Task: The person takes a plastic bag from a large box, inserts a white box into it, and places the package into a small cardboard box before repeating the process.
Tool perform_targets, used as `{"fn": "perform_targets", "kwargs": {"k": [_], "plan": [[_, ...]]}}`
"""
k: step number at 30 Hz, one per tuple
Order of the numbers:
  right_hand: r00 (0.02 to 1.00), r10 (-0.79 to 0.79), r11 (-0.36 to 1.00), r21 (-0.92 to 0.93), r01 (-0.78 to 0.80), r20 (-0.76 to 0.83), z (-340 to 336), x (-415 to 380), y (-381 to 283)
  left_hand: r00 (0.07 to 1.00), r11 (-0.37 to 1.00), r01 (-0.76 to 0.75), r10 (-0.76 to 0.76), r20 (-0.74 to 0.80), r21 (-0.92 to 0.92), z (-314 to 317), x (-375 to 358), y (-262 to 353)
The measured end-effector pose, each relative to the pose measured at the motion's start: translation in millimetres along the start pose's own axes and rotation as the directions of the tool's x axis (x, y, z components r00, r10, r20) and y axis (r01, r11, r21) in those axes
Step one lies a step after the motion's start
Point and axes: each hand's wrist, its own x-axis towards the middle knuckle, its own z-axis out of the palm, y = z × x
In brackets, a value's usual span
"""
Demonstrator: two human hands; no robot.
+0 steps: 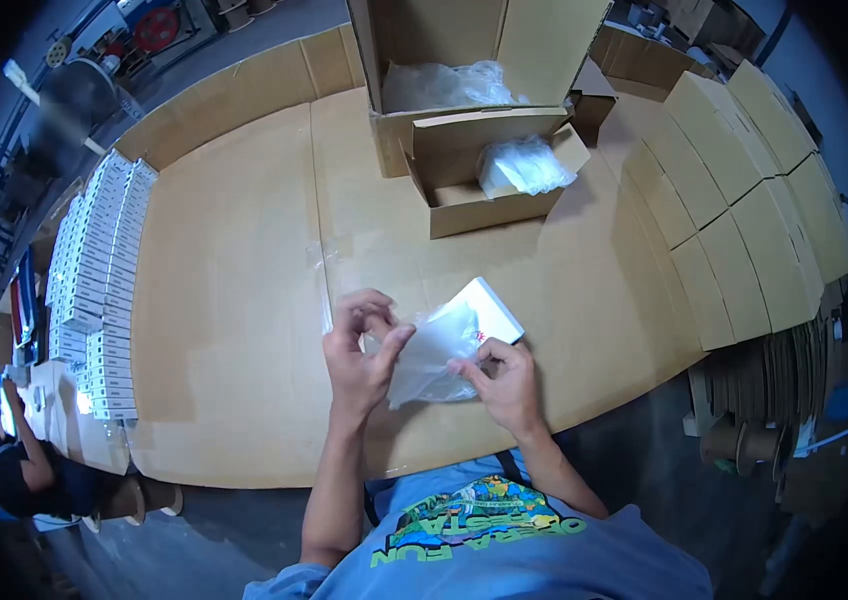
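The left hand and the right hand meet over the near edge of the desk, which is covered in flat brown cardboard. Between them is a clear plastic bag, crumpled and half open, with a small white box sticking out of its far end toward 1 o'clock. The left hand pinches the bag's near-left edge between thumb and fingertips, the fingers curled in close together. The right hand pinches the bag's lower right edge, thumb on top, its other fingers tucked under the plastic (how far they reach beneath it cannot be told). The white box is tilted, one corner pointing away from the person, and a bit of red print shows on it through the bag.

At 12 o'clock from the hands stands an open small carton with a wad of clear bags in it, and just behind it, touching, a taller open carton that also holds clear plastic. At 9 to 10 o'clock, well apart from the hands, rows of white boxes lie stacked along the desk's left edge. At 2 to 3 o'clock, flat folded cartons sit in overlapping rows, with more bundled on edge below them. Another person in dark clothes is at 8 o'clock, beyond the desk's corner.
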Motion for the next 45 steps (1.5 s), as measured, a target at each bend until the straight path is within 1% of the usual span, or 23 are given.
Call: {"fn": "perform_targets", "kwargs": {"k": [1,2,3,5,6,7,10,13,16,18,20,21,24,25,28,29,32,33,35,38,40,43,45], "plan": [[1.000,0.004,0.996,0.085,-0.002,-0.024,4,0,11,0.984,0.979,-0.169,0.161,-0.078,-0.117,2,6,-18],[0.999,0.007,0.985,0.170,0.001,-0.046,7,2,12,0.935,0.914,-0.343,0.309,-0.175,-0.216,5,10,-22],[0.998,0.048,0.987,0.155,-0.040,-0.043,4,1,8,0.973,0.904,-0.213,0.164,-0.159,-0.371,7,2,-21],[0.997,0.055,0.996,0.080,-0.051,-0.058,0,1,5,0.999,0.872,0.036,-0.023,0.033,-0.489,6,-15,-15],[0.996,0.059,0.998,0.042,-0.056,-0.068,0,2,3,0.985,0.834,0.165,-0.107,0.139,-0.527,7,-23,-15],[0.990,0.130,0.985,0.120,-0.123,-0.053,0,2,-1,0.985,0.854,0.168,-0.129,0.112,-0.493,12,-30,-21],[0.991,0.131,0.986,0.109,-0.127,-0.030,1,1,-3,0.970,0.937,0.231,-0.200,0.140,-0.261,16,-37,-32],[1.000,0.015,0.997,0.070,-0.016,0.019,-2,2,4,0.986,0.962,0.165,-0.153,0.070,-0.216,21,-38,-26],[0.996,-0.065,0.989,0.125,0.073,-0.066,-19,17,1,0.988,0.982,0.130,-0.116,0.100,-0.140,16,-36,-19],[0.976,-0.176,0.976,0.108,0.190,-0.131,-35,31,-2,0.990,0.994,0.080,-0.071,0.121,-0.072,13,-35,-19],[0.975,-0.202,0.947,0.236,0.220,-0.095,-48,45,-15,0.993,1.000,-0.008,0.007,0.120,0.004,11,-38,-22],[0.973,-0.217,0.926,0.299,0.231,-0.079,-54,51,-23,0.993,1.000,-0.002,0.004,0.122,-0.018,11,-39,-23],[0.964,-0.258,0.935,0.267,0.232,0.066,-68,67,-43,0.993,0.998,0.013,-0.006,0.122,-0.059,12,-40,-28],[0.947,-0.312,0.917,0.285,0.280,0.072,-67,72,-47,0.993,0.998,0.017,-0.011,0.119,-0.052,11,-41,-28],[0.913,-0.373,0.901,0.300,0.315,0.163,-64,82,-50,0.992,0.998,0.027,-0.020,0.122,-0.050,10,-40,-27],[0.920,-0.345,0.897,0.353,0.266,0.183,-62,82,-48,0.992,0.998,0.033,-0.026,0.126,-0.052,10,-41,-26],[0.899,-0.360,0.909,0.311,0.277,0.251,-56,82,-45,0.993,0.999,-0.008,0.004,0.115,0.034,7,-41,-33],[0.896,-0.371,0.898,0.340,0.279,0.243,-54,82,-44,0.994,0.999,-0.027,0.023,0.109,0.032,6,-41,-32],[0.889,-0.353,0.914,0.309,0.262,0.292,-53,83,-45,0.993,0.998,-0.063,0.060,0.099,0.028,5,-39,-28],[0.869,-0.336,0.928,0.289,0.237,0.364,-50,85,-52,0.995,1.000,-0.002,0.001,0.098,0.015,4,-40,-22],[0.853,-0.326,0.934,0.279,0.224,0.408,-47,88,-59,0.994,0.999,-0.008,0.003,0.111,0.044,4,-38,-25],[0.857,-0.338,0.928,0.289,0.235,0.390,-43,92,-67,0.994,0.998,-0.003,-0.003,0.107,0.060,4,-38,-21],[0.844,-0.299,0.948,0.236,0.211,0.446,-41,95,-73,0.995,0.998,0.010,-0.016,0.096,0.064,4,-39,-21]]}}
